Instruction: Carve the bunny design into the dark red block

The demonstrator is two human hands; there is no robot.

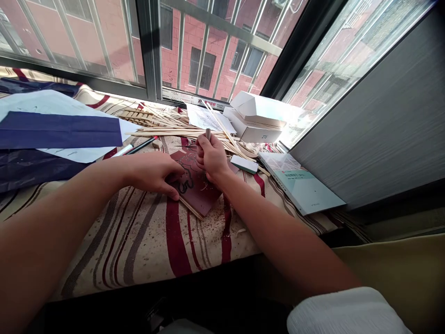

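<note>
A reddish-brown carving board [207,200] lies on the striped cloth, with dark curving lines drawn or cut on its face and pale crumbs scattered over it. My left hand [153,172] steadies the board at its left edge, thumb along the near side and fingers curled over the top. Above the board's right part, my right hand [212,157] is a fist around a carving tool [208,133]. Only the butt of the tool's handle pokes out above the thumb; its working tip is hidden behind the hand.
Thin wooden strips [163,132] and a printed sheet [210,117] lie behind the board. A white box [260,132] stands near the window. To the right are a white-and-green block [244,163] and a book [301,183]. Pens [141,145] and dark blue sheets [59,130] lie left.
</note>
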